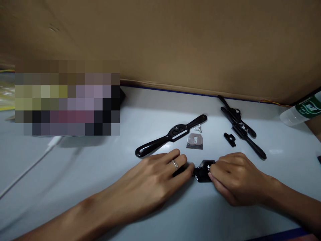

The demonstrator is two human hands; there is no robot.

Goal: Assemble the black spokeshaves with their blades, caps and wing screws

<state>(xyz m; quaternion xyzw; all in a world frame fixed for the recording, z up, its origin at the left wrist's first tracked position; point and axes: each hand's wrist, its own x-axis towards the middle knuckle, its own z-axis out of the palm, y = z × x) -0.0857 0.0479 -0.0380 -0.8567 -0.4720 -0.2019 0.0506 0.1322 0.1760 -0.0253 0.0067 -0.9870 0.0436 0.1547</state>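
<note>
A black metal spokeshave (203, 171) lies on the table in front of me, partly covered by both hands. My left hand (167, 175), with a ring on one finger, is closed over its left handle. My right hand (238, 175) is closed at the right side of its body, the fingertips beside a small shiny metal part, perhaps a screw. The right handle is hidden by that hand. Just beyond lie a second black spokeshave body (177, 132), a flat metal blade (195, 141) with a keyhole slot, and small silver screws (198, 128).
Two more black spokeshaves (242, 129) rest across each other at the back right, with a small black cap plate (230, 139) nearby. A plastic bottle (301, 110) lies at the far right. A white cable (30, 170) crosses the left. Cardboard (188, 43) walls the back.
</note>
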